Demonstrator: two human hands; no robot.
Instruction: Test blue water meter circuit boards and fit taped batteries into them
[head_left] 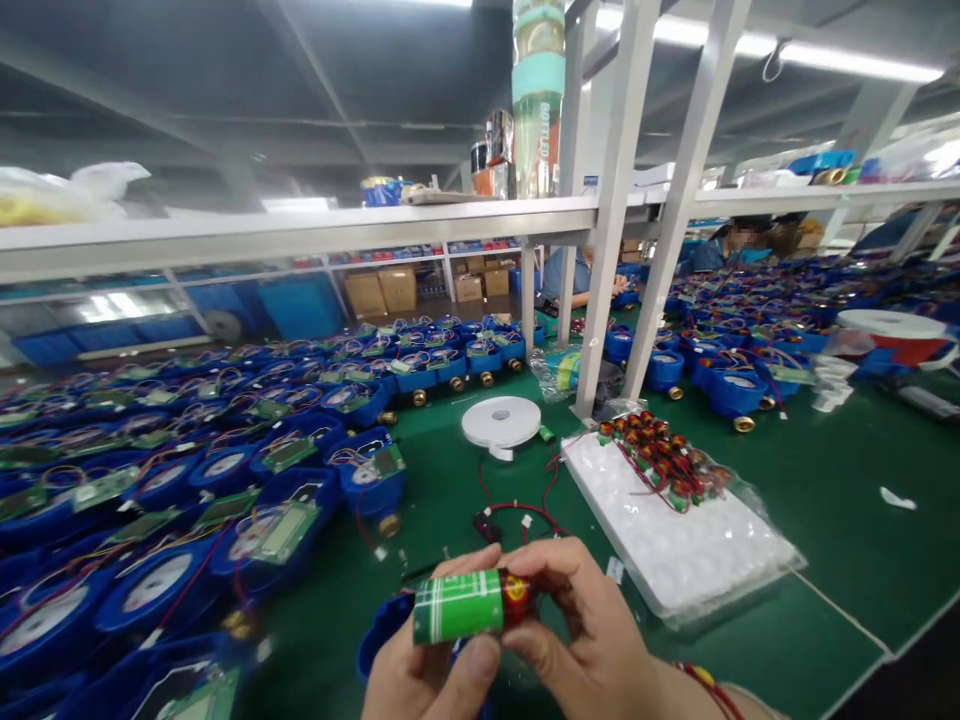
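Observation:
A green cylindrical battery [459, 606] with a dark red wrapped end lies sideways between both hands at the bottom centre. My left hand [431, 670] grips its green body, thumb on the near side. With finger and thumb, my right hand [581, 625] pinches the red end. Partly hidden behind my left hand is a blue meter housing [381, 632]. Beyond the hands, red wires with a small black connector [486, 524] lie on the green table [431, 470].
Many blue meter housings [373, 490] with circuit boards fill the left side. A white tape roll [500, 421] lies mid-table. At right, a white foam tray [645, 545] bears several wired batteries [671, 455]. Shelf posts [611, 215] rise behind it. Co-workers [574, 275] sit farther back.

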